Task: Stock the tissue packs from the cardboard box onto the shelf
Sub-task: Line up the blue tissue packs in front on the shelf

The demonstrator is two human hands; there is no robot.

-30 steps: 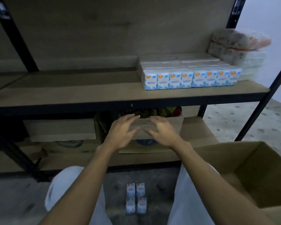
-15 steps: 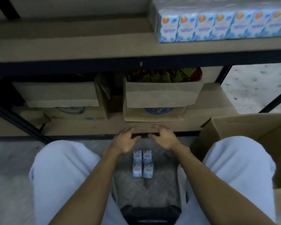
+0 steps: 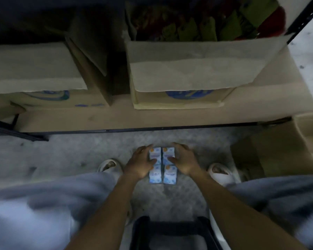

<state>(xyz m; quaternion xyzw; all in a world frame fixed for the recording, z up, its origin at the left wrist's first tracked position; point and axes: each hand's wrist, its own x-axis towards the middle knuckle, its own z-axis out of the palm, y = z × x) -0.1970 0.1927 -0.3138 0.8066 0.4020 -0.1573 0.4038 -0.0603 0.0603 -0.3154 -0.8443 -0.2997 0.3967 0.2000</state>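
Several light-blue tissue packs lie on the grey floor between my feet, set together as a small two-by-two block. My left hand presses against the block's left side, its thumb on top of the far-left pack. My right hand clasps the right side the same way, fingers curled over the far end. The block still rests on the floor. The open cardboard box stands at the right edge, its inside mostly out of frame. The stocked upper shelf is out of view.
The lowest shelf board runs across just beyond my hands, carrying two open cartons; the right one holds green and red packets. My white sandals flank the packs. A black stool is under me.
My view has tipped down from the upper shelf to the floor. Both hands have dropped from in front of the lower shelf and closed around the block of packs.
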